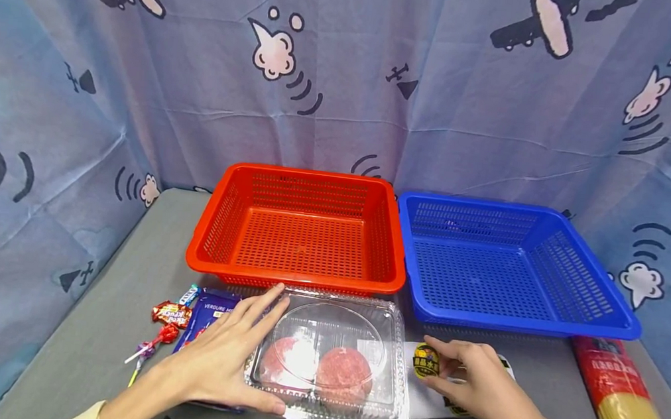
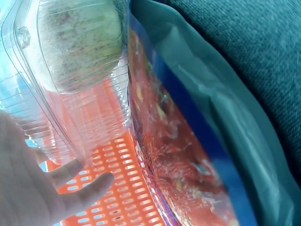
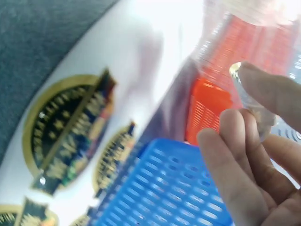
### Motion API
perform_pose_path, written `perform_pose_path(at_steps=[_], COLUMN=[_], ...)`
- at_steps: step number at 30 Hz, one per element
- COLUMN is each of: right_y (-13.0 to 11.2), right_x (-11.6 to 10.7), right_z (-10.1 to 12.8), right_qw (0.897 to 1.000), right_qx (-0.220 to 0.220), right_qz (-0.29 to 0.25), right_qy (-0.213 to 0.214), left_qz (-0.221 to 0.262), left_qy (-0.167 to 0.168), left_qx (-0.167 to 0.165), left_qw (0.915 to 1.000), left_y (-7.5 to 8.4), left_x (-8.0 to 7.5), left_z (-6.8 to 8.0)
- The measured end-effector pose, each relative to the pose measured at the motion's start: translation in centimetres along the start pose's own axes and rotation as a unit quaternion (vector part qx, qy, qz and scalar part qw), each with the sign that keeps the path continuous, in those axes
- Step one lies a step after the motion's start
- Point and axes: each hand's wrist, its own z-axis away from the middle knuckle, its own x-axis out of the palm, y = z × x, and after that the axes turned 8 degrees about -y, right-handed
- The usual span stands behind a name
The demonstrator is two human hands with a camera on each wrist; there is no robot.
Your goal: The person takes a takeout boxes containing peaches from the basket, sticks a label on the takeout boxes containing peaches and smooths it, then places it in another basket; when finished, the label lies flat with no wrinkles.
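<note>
A clear plastic clamshell box [image 1: 322,361] with two round reddish fruits [image 1: 343,375] inside stands in front of the red basket. Fingers spread and fairly straight, my left hand [image 1: 227,353] rests along the box's left side, its thumb by the front edge. My right hand [image 1: 477,375] pinches a round black-and-gold sticker [image 1: 426,360] between thumb and fingers, just right of the box. Seen from the right wrist, the sticker [image 3: 251,101] is curled and edge-on. Under that hand lies a white sticker sheet [image 3: 146,28] with more such round labels, partly hidden in the head view.
A red basket [image 1: 296,276] and a blue basket [image 1: 493,320] stand side by side at the back. Left of the box are a dark blue packet [image 1: 200,317], a lollipop [image 1: 165,334] and wrapped sweets [image 1: 172,313]. A noodle pack [image 1: 629,408] lies at the right.
</note>
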Motion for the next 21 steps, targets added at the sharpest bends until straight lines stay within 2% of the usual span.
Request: perform_pose_path(at_steps=[6, 10, 14, 17, 21], right_y=[-0.7, -1.2, -2.0, -2.6, -3.4], right_x=[-1.5, -2.4, -3.1, -3.4, -3.5], right_z=[1.0, 1.4, 1.4, 1.1, 0.4], right_qw=[1.000, 0.997, 0.995, 0.993, 0.994], right_qx=[-0.017, -0.036, -0.032, -0.041, -0.046], right_qz=[0.002, 0.021, 0.045, 0.054, 0.041], right_qy=[0.027, 0.062, 0.089, 0.097, 0.086], left_qz=[0.001, 0.002, 0.004, 0.009, 0.016], left_qy=[-0.002, -0.004, -0.003, -0.003, -0.003], left_qx=[-0.001, -0.002, -0.002, -0.001, -0.001], left_qw=[1.0000, 1.0000, 1.0000, 1.0000, 0.9999], left_y=[0.0, 0.0, 0.0, 0.0, -0.1], left_x=[0.0, 0.0, 0.0, 0.1, 0.2], left_z=[0.0, 0.0, 0.0, 0.0, 0.0])
